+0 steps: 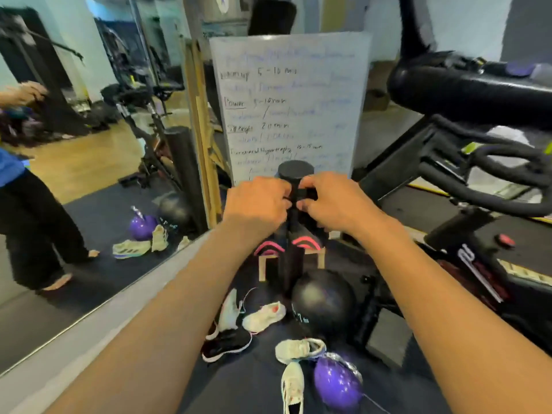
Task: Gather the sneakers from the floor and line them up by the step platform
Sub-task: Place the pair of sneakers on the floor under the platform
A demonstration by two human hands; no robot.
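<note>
a black pair [268,248] with pink stripes is held at the centre of the frame, just above the step platform [262,268]. the left hand [257,204] and the right hand [334,204] are brought close together, fingers curled and pinching the pair's dark upper ends (which part exactly cannot be told through the blur).

the step in hand is judged to be the setting-down. the pair would best be lowered together, soles flat and toes level, close against the platform, with room left alongside for the rest of the line. the medicine ball [324,300], just below and right of the platform, crowds that spot and is better steered round than nudged.

five more sneakers lie scattered on the dark floor in the lower centre. a white sneaker [230,309] is tipped on its side, with a white-and-pink sneaker [264,316] just right of it. a black sneaker [227,345] with a white sole is seen below them. a pale grey sneaker [300,349] and a laced white sneaker [292,386] lie beside a purple kettlebell [337,383]. none is paired or aligned.
</note>
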